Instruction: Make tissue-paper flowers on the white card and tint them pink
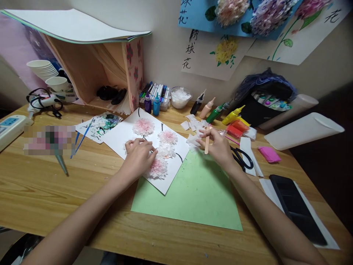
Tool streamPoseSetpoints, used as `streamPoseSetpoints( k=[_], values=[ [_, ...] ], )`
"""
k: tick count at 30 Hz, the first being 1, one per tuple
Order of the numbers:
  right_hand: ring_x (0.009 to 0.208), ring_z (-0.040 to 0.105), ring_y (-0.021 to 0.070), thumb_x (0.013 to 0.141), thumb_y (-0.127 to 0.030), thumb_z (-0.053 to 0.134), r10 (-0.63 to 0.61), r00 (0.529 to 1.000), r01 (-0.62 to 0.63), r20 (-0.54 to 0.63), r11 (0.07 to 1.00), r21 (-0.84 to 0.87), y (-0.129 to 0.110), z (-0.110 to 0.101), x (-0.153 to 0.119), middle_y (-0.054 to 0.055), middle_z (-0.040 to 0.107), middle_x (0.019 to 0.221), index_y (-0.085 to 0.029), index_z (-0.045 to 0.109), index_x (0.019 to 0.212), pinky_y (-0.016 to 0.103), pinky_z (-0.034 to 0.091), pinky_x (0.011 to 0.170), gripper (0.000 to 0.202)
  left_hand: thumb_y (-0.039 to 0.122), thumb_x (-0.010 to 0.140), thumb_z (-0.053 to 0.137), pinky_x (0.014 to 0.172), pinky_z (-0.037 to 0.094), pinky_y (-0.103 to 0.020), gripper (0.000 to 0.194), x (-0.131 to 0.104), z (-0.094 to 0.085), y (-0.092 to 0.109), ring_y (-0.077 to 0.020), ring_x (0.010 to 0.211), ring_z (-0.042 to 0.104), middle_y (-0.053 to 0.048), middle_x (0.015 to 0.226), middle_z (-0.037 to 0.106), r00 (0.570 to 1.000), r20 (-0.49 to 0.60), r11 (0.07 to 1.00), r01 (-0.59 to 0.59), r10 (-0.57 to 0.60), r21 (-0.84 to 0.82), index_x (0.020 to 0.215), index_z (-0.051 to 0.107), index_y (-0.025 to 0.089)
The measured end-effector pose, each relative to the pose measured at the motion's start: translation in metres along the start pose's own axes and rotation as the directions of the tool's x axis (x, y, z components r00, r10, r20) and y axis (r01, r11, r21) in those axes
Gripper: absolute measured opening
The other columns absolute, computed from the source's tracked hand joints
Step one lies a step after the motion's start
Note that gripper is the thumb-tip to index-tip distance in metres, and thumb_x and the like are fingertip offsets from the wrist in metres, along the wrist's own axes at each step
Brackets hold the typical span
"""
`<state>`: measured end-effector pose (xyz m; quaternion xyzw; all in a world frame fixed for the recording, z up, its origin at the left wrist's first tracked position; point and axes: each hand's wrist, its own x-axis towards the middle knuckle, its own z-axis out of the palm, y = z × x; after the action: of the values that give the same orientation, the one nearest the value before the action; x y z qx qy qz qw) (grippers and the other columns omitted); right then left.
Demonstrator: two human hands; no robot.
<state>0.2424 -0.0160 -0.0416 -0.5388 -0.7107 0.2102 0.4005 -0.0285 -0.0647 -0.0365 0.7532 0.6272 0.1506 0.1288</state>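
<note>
A white sheet of paper [171,181] carries several fluffy pink-and-white paper flowers [143,126] and short black curved strokes. My left hand [139,156] rests on this sheet among the flowers, fingers slightly bent and apart, partly covering one flower. Between the fingers of my right hand [217,147] is a flat wooden craft stick [207,141], held upright. The right fingertips are beside a white tissue paper piece [193,141]; whether they grip it too I cannot tell. More small tissue squares [194,123] lie just beyond. A green sheet [190,198] lies partly under the white one.
Paint bottles [206,107], markers [158,92] and a bowl of white scraps [180,97] line the wall. Black-handled scissors [242,158] lie right of my right hand, near a black palette [298,209]. A paint-smeared paper [103,127] and brushes [82,138] lie left.
</note>
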Motion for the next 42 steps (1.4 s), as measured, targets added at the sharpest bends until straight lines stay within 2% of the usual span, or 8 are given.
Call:
streamPoseSetpoints(
  k=[2,4,7,11,17,27,35,42],
  values=[
    [0.096,0.063,0.0259,0.084,-0.037,0.059,-0.046,0.998,0.046,-0.045,0.999,0.006,-0.011,0.008,-0.010,0.008,0.067,0.095,-0.022,0.057,0.084,0.043,0.047,0.083,0.015,0.027,0.089,0.048,0.093,0.023,-0.050,0.023,0.001,-0.003,-0.001,-0.0282,0.113,0.048,-0.004,0.114,0.068,0.999,0.033,0.999,0.036,-0.035,-0.020,0.079,0.069,0.022],
    [0.073,0.061,0.0191,0.096,-0.037,0.035,-0.085,0.996,0.082,0.005,0.977,0.195,-0.022,0.018,-0.024,0.004,0.062,0.075,-0.022,0.059,0.083,0.037,0.047,0.071,0.032,0.026,0.089,0.048,0.094,0.023,-0.050,0.024,0.003,-0.006,-0.002,-0.0274,0.114,0.048,-0.003,0.117,0.067,0.995,0.069,0.996,0.076,-0.073,-0.045,0.077,0.069,0.022],
    [0.059,0.053,0.0140,0.096,-0.036,0.035,-0.101,0.959,-0.029,0.263,0.892,0.451,-0.030,0.035,-0.046,0.000,0.056,0.068,-0.021,0.057,0.091,0.031,0.043,0.060,0.027,0.030,0.091,0.047,0.095,0.023,-0.050,0.028,0.005,-0.008,-0.004,-0.0269,0.117,0.045,-0.001,0.120,0.065,0.988,0.119,0.990,0.112,-0.101,-0.083,0.077,0.070,0.024],
    [0.056,0.049,0.0120,0.093,-0.033,0.043,0.012,0.905,-0.215,0.424,0.875,0.433,-0.028,0.049,-0.060,-0.003,0.053,0.066,-0.021,0.049,0.091,0.026,0.038,0.054,0.013,0.032,0.091,0.046,0.097,0.022,-0.052,0.029,0.005,-0.009,-0.007,-0.0269,0.118,0.043,-0.001,0.122,0.063,0.985,0.148,0.991,0.099,-0.085,-0.087,0.079,0.072,0.025],
    [0.064,0.055,0.0137,0.095,-0.031,0.041,0.002,0.847,-0.234,0.531,0.899,0.369,-0.031,0.053,-0.053,-0.001,0.060,0.069,-0.020,0.047,0.094,0.029,0.040,0.064,0.012,0.038,0.090,0.050,0.097,0.024,-0.052,0.026,0.005,-0.007,-0.011,-0.0285,0.119,0.041,-0.001,0.126,0.059,0.982,0.183,0.988,0.068,-0.043,-0.137,0.084,0.073,0.028],
    [0.054,0.049,0.0111,0.094,-0.029,0.042,-0.057,0.857,-0.207,0.512,0.872,0.444,-0.023,0.055,-0.051,-0.003,0.054,0.060,-0.020,0.051,0.088,0.025,0.038,0.052,0.015,0.042,0.087,0.055,0.100,0.021,-0.056,0.028,0.009,-0.016,-0.013,-0.0285,0.120,0.038,0.002,0.124,0.060,0.956,0.288,0.963,0.129,-0.058,-0.235,0.071,0.074,0.030],
    [0.060,0.055,0.0114,0.094,-0.025,0.043,-0.132,0.845,-0.123,0.518,0.895,0.428,-0.025,0.055,-0.053,-0.001,0.059,0.067,-0.019,0.053,0.089,0.026,0.043,0.058,0.012,0.044,0.087,0.054,0.099,0.021,-0.055,0.030,0.009,-0.014,-0.016,-0.0280,0.119,0.039,0.002,0.124,0.060,0.963,0.268,0.972,0.077,-0.015,-0.220,0.069,0.074,0.030],
    [0.062,0.055,0.0112,0.094,-0.025,0.042,-0.097,0.818,-0.163,0.567,0.906,0.390,-0.027,0.057,-0.051,-0.002,0.058,0.067,-0.019,0.053,0.092,0.026,0.043,0.061,0.012,0.043,0.086,0.055,0.099,0.022,-0.054,0.029,0.009,-0.015,-0.015,-0.0283,0.120,0.038,0.002,0.125,0.060,0.959,0.281,0.973,0.099,-0.037,-0.208,0.069,0.074,0.029]
  ],
)
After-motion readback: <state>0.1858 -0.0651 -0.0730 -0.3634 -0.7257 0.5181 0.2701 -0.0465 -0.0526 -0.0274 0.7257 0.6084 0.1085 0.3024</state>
